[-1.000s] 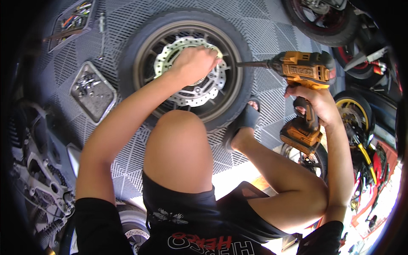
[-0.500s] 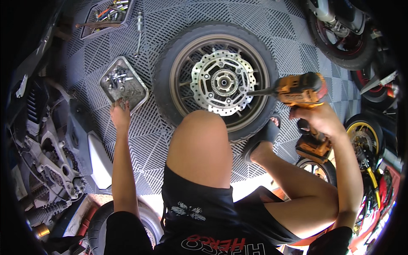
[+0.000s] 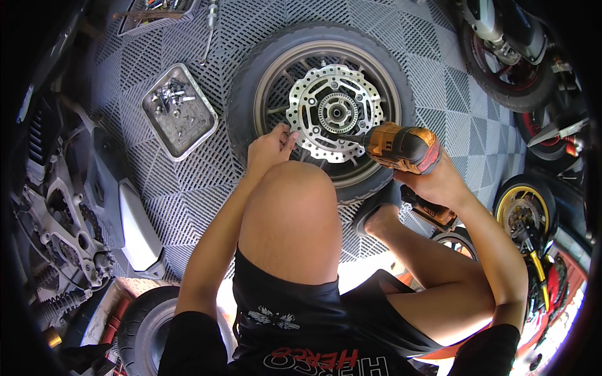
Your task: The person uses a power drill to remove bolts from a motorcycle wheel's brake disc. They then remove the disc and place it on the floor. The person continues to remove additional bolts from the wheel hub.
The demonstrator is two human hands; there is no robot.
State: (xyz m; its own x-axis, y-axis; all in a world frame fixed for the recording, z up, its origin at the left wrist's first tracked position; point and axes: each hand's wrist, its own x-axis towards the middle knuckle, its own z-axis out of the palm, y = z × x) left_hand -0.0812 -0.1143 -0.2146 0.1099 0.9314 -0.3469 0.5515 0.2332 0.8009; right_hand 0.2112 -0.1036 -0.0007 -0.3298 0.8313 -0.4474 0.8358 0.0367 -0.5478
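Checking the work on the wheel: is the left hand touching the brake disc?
Touching. In the head view, the left hand has its fingers resting against the wavy left edge of the brake disc.

Knee (image 3: 291, 219) hides wheel (image 3: 320, 106) lower rim; tray (image 3: 179, 118) parts too small.

Right hand (image 3: 439, 182) aims cordless driver (image 3: 401, 147) at brake disc (image 3: 334, 113).

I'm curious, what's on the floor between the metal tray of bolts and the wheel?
Head view: only bare grey grid floor between tray and wheel.
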